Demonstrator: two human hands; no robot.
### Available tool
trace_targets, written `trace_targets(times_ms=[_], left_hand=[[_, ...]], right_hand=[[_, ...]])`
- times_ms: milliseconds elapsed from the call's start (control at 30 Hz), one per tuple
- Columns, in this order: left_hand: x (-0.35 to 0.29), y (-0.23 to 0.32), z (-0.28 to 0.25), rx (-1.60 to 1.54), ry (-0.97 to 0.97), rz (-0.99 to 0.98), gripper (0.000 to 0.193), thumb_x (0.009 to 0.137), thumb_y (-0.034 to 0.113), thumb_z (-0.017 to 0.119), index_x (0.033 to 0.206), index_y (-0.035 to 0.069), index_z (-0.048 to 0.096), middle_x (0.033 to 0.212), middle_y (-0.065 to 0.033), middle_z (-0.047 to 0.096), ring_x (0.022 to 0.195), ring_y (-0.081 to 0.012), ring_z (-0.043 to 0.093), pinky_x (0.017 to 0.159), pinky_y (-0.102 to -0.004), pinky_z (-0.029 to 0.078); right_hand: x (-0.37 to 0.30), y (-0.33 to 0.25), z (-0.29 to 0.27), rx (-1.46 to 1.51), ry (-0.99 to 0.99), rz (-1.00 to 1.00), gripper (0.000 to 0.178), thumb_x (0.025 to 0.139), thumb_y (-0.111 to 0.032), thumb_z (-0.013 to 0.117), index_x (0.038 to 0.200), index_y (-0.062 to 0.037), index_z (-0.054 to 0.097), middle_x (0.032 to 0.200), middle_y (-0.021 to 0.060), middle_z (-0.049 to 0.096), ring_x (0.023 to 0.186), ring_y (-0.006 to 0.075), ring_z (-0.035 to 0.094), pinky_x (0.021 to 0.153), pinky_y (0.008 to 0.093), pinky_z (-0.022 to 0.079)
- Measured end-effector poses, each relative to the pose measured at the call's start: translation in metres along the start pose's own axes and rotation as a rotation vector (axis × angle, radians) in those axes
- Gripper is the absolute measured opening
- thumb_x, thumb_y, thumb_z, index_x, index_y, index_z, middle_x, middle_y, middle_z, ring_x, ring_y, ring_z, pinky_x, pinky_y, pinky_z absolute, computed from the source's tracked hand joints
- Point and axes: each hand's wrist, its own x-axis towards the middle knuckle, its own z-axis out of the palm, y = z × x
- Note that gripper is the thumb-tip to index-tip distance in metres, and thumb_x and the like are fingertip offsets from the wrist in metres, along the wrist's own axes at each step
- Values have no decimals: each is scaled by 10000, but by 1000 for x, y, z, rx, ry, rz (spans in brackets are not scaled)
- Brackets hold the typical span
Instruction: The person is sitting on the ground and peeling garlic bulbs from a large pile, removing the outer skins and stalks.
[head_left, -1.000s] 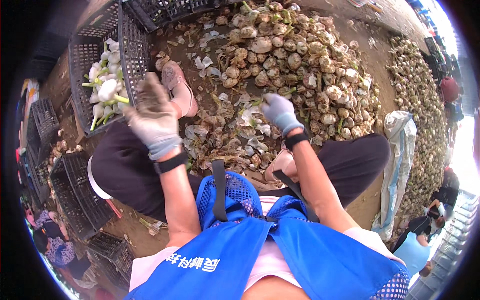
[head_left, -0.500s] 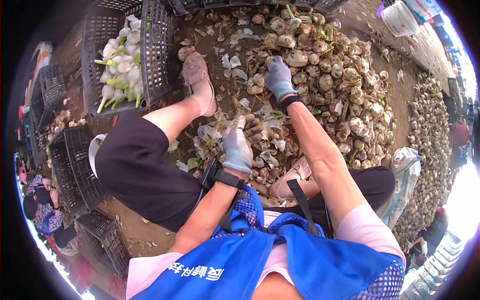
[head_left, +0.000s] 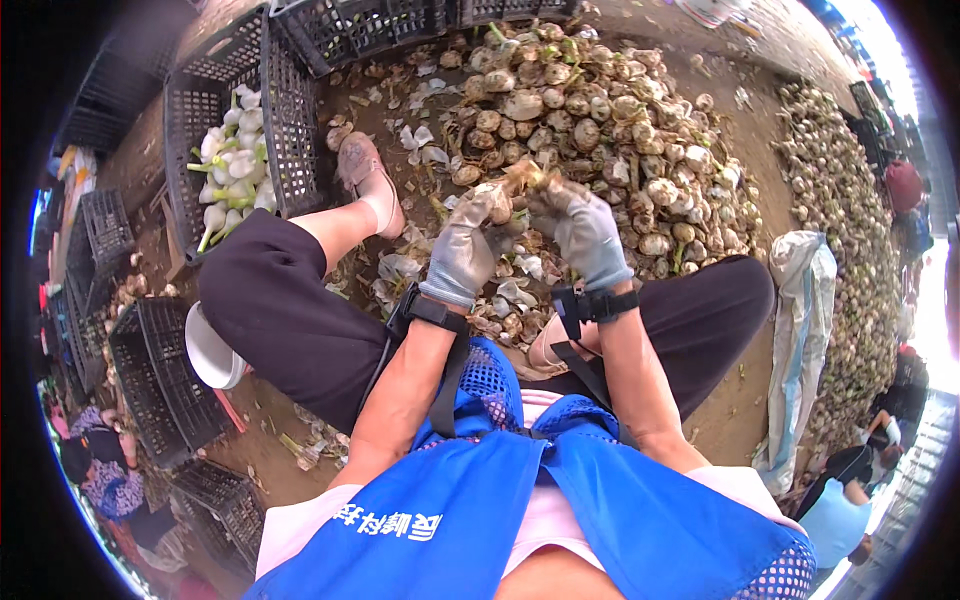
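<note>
Right now both gloved hands are meeting over one muddy bulb (head_left: 515, 185): the left hand (head_left: 462, 250) is curling its fingers (head_left: 490, 208) round the bulb's near side, while the right hand (head_left: 585, 232) is pinching the husk at its far side, fingers closed tight. Beyond the fingertips the big heap of unpeeled bulbs (head_left: 600, 130) is lying on the ground; beneath the wrists, peeled skins (head_left: 510, 295) are scattering between the legs. Left of the left hand's knuckles, a black crate (head_left: 280, 110) is holding clean white bulbs (head_left: 232, 175). Judging by this, the peeling step is underway; stripping the husk calls for a firm twist and pull.
</note>
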Motion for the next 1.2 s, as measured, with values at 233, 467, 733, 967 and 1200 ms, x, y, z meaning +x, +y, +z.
trace_targets(times_ms=[233, 467, 733, 967, 1200], left_hand=[[-15, -17, 30, 346, -78, 197, 251, 907, 307, 501, 1027, 90, 534, 944, -2, 576, 842, -90, 548, 739, -248, 457], [-21, -32, 19, 153, -18, 48, 284, 880, 331, 538, 1036, 94, 546, 933, -3, 587, 834, -110, 562, 784, -275, 472], [-31, -26, 38, -77, 78, -58, 328, 866, 317, 559, 1105, 93, 536, 975, -40, 604, 780, -149, 581, 719, -321, 501], [-37, -33, 55, 239, -56, 277, 275, 825, 233, 638, 1015, 56, 548, 846, 6, 581, 733, -80, 555, 665, -230, 499], [-46, -29, 51, 359, 212, -56, 422, 840, 530, 499, 800, 124, 604, 556, 30, 518, 369, -70, 411, 306, -193, 274]], right_hand=[[-38, 4, 3, -180, -45, -118, 175, 850, -155, 586, 954, -14, 592, 809, 32, 627, 620, 102, 597, 502, 224, 500], [-40, 5, -4, -238, -48, -105, 86, 829, -94, 599, 849, -10, 607, 706, 3, 613, 548, 67, 558, 491, 226, 489], [-55, -5, -16, -165, -181, -82, 170, 831, -72, 583, 975, 17, 587, 824, 41, 626, 696, 103, 600, 575, 241, 516], [-65, 0, -18, -170, -89, -79, 101, 783, -52, 598, 875, -11, 605, 747, 33, 618, 566, 124, 588, 487, 233, 486], [-50, 15, -32, -528, 88, -188, 38, 708, -22, 589, 707, 5, 616, 551, -47, 492, 454, 43, 403, 390, 235, 302]])
